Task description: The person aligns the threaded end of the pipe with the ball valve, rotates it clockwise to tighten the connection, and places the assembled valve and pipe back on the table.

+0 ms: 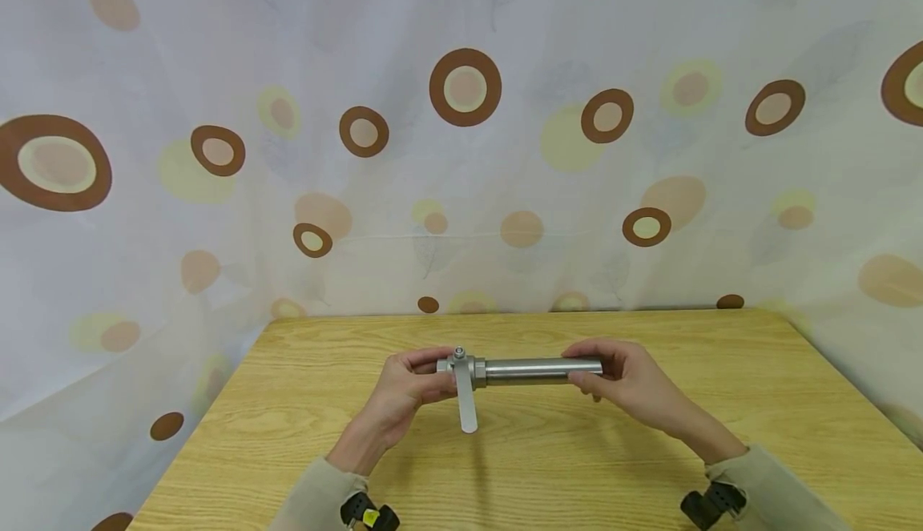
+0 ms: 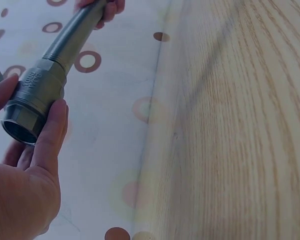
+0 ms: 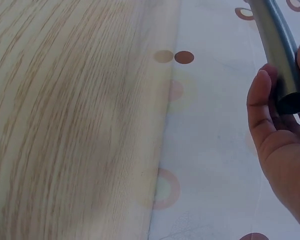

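Note:
A steel ball valve [image 1: 473, 370] with a flat lever handle [image 1: 466, 403] is joined to a straight metal pipe [image 1: 534, 369], held level above the table. My left hand [image 1: 408, 387] grips the valve body between thumb and fingers at its left end. In the left wrist view, raised lettering shows on the valve [image 2: 37, 85], and its open threaded end faces the palm. At the other end, my right hand [image 1: 623, 375] pinches the pipe between thumb and fingers. The right wrist view shows the pipe's [image 3: 277, 45] open round end by the palm. The lever points toward me.
Below the hands spreads a wood-grain table [image 1: 288, 435], with the shadows of the hands and lever on it. A pale curtain [image 1: 404, 195] with brown and yellow spots hangs behind the table and along both sides. Dark cameras are strapped on both wrists.

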Demonstrator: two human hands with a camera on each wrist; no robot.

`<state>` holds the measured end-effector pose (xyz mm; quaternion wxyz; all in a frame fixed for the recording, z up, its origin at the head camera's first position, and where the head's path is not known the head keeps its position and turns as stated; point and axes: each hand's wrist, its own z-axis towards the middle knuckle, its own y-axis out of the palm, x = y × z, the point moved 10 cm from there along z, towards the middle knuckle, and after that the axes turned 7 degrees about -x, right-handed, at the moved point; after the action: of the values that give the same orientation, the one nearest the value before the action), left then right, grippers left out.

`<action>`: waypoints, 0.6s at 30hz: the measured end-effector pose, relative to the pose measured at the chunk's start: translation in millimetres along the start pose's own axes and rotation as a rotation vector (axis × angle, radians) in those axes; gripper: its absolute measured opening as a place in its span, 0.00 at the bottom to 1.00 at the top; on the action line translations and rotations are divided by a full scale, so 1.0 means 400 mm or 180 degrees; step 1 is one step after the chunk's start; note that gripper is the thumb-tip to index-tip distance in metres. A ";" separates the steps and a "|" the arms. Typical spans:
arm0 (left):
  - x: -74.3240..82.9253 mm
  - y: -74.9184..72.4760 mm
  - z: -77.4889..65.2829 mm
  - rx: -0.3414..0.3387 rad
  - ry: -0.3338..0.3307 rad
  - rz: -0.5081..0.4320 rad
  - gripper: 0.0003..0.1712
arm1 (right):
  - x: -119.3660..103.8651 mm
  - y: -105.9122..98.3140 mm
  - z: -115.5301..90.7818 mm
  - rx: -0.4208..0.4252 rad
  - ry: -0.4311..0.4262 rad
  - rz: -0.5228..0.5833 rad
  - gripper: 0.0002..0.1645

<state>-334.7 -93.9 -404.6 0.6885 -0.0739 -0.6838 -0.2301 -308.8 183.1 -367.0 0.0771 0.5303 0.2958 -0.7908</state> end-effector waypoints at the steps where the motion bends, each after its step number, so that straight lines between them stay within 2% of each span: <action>1: 0.000 0.000 0.000 0.0001 -0.0002 0.0002 0.27 | 0.002 -0.002 0.001 0.0017 0.0040 -0.0036 0.17; 6: -0.003 -0.002 -0.002 0.0019 -0.0016 0.0005 0.27 | 0.007 -0.001 0.002 0.0047 0.0132 -0.0031 0.18; 11: -0.002 -0.004 -0.001 0.0013 -0.0013 0.0009 0.27 | -0.004 0.008 0.004 -0.0062 -0.0113 0.0177 0.26; 14: -0.001 -0.005 0.000 0.0004 -0.0006 0.0004 0.26 | -0.010 0.012 0.003 -0.0137 -0.0235 0.0219 0.24; 18: -0.002 -0.006 0.000 -0.0003 -0.0004 -0.0008 0.27 | -0.012 0.012 0.003 -0.0153 -0.0208 0.0148 0.21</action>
<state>-335.5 -95.9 -405.9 0.6878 -0.0735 -0.6841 -0.2313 -305.6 177.8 -364.3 0.1179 0.5088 0.2996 -0.7984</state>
